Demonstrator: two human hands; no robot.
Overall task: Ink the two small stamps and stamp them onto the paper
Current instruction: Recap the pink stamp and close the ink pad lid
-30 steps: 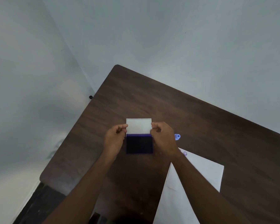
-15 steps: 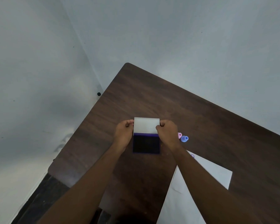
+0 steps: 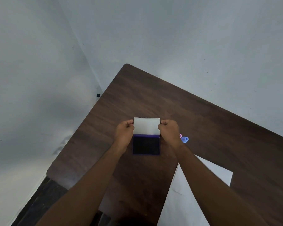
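Purple ink pad (image 3: 146,145) lies open near the middle of the desk (image 3: 203,121); the left hand (image 3: 124,136) and right hand (image 3: 169,133) each pinch a side of its white lid (image 3: 146,126). If the lid slips, it could shut, or wet ink could smudge fingers. The blue stamp (image 3: 185,139) and pink stamp (image 3: 180,136) wait just right of the right hand; the paper (image 3: 219,173) lies toward the desk's near edge.

Bare room corner: plain grey walls (image 3: 170,38), dark wooden table (image 3: 153,98).

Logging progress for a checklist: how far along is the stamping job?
Early. Done: the ink pad lies open on the table. In hand: both hands, left and right, pinch its raised lid. Left: the blue stamp and pink stamp lie untouched; inking and stamping the paper remain.
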